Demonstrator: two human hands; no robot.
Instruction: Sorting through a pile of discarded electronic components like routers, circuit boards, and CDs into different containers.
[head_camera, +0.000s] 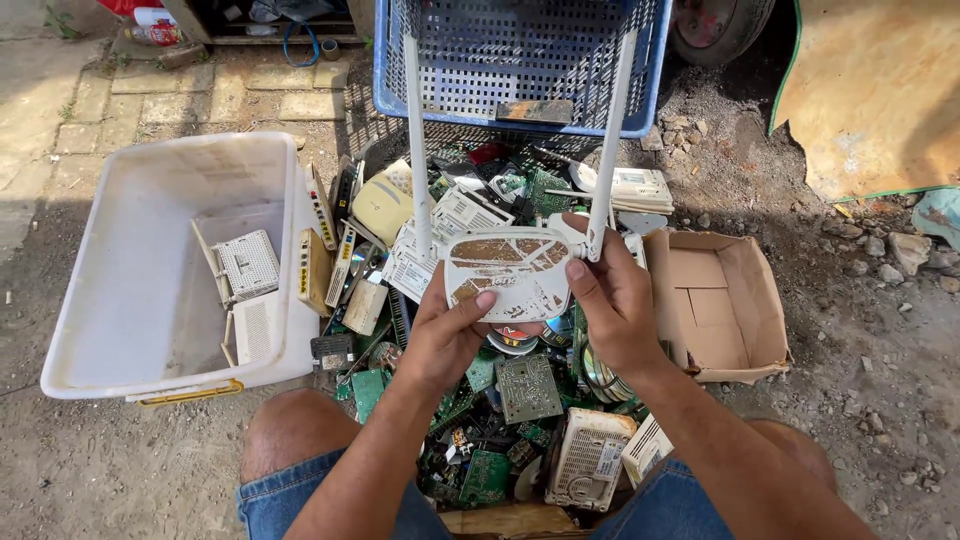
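Observation:
Both of my hands hold a dirty white router (505, 268) with two long upright antennas over a heap of electronic scrap. My left hand (445, 335) grips its lower left edge, thumb on top. My right hand (612, 298) grips its right side near the right antenna's base. Below lies the pile (500, 400) of green circuit boards, discs and white plastic casings.
A white plastic tub (150, 270) on the left holds two white device casings. An open cardboard box (715, 300) sits at right. A blue mesh crate (520, 60) stands behind the pile. My knees in denim shorts frame the bottom. Dirt ground and rubble surround everything.

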